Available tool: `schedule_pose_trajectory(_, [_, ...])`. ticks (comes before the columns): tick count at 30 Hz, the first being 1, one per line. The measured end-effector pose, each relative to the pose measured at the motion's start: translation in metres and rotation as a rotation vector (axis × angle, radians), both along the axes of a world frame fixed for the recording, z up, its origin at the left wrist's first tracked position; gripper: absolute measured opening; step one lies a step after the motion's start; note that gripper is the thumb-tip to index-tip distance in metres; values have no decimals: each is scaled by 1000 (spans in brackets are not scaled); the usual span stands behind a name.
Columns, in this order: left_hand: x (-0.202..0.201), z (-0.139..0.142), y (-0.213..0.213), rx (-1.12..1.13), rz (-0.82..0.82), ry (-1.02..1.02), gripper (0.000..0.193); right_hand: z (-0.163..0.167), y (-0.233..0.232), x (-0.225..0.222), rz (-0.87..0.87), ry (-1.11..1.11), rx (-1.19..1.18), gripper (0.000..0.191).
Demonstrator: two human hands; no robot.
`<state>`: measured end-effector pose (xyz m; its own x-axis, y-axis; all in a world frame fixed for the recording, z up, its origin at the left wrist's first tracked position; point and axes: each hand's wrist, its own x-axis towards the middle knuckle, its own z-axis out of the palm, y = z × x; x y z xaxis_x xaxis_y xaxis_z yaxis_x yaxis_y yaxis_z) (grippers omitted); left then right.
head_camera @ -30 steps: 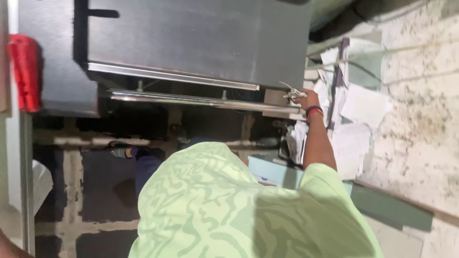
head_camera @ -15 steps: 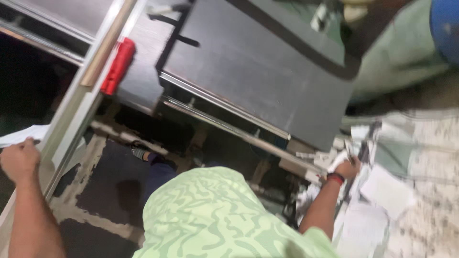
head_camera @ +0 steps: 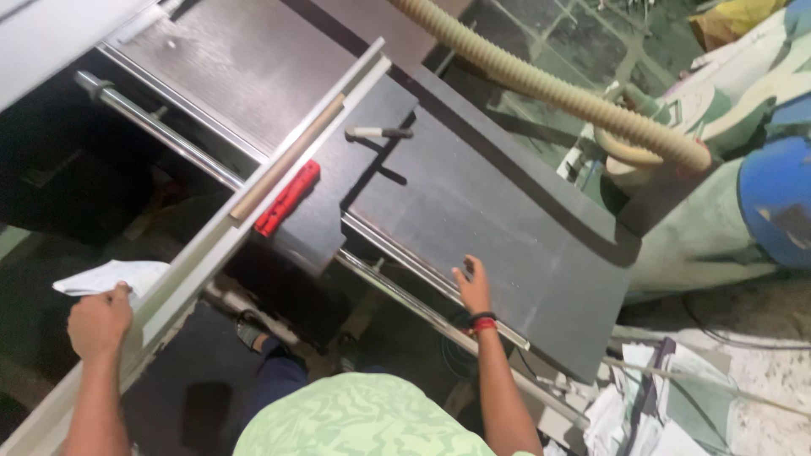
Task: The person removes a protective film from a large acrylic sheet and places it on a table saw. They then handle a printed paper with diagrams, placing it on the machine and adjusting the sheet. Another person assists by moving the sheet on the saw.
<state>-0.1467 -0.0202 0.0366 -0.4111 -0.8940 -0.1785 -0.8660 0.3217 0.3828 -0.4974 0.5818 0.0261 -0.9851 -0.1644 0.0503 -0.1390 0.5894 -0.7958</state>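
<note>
- Fingers of the right hand point(head_camera: 473, 285) lie spread and flat on the near edge of the dark panel point(head_camera: 498, 211), palm down, touching its surface without gripping it; a red and black band sits at the wrist.
- Left hand point(head_camera: 100, 321) is curled shut into a fist, pinching a white sheet of paper point(head_camera: 114, 276) by its near edge; the sheet sticks out to the left of the fist, just beside the pale fence rail point(head_camera: 253, 211).
- Dark panel lies flat on the machine table, running from the upper left down to the lower right, its far right corner next to the green machine body point(head_camera: 701, 245).
- Red clamp block point(head_camera: 287, 197) sits against the pale fence rail, well apart from both hands.
- Ribbed beige hose point(head_camera: 549, 84) crosses above the panel toward the machine on the right.
- Steel guide bar point(head_camera: 160, 127) runs under the table at upper left.
- Green patterned shirt point(head_camera: 363, 422) blocks the lower middle; the space under the table is too dark to make out.
- Heap of white papers point(head_camera: 642, 414) at lower right is cut off by the edge.
</note>
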Motion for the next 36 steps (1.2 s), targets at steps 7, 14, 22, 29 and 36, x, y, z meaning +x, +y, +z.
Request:
schedule_pose_trajectory(7, [4,-23,-14,-38,-86,36,49,8,-111,-58,-196,-268,469,123])
schedule_pose_trajectory(14, [5,-47,-24,104,-57,47,50,11,-177,-63,-386,-473,844,125])
schedule_pose_trajectory(22, [3,-70,-34,113,-152,42,55,37,-192,-71,-402,-521,806,131])
schedule_pose_trajectory(29, [-5,-64,-37,198,-147,27,49,48,-204,-70,-403,-514,786,130])
schedule_pose_trajectory(36, [-21,15,-55,-86,-236,527,28,32,-197,-74,-402,-486,771,130])
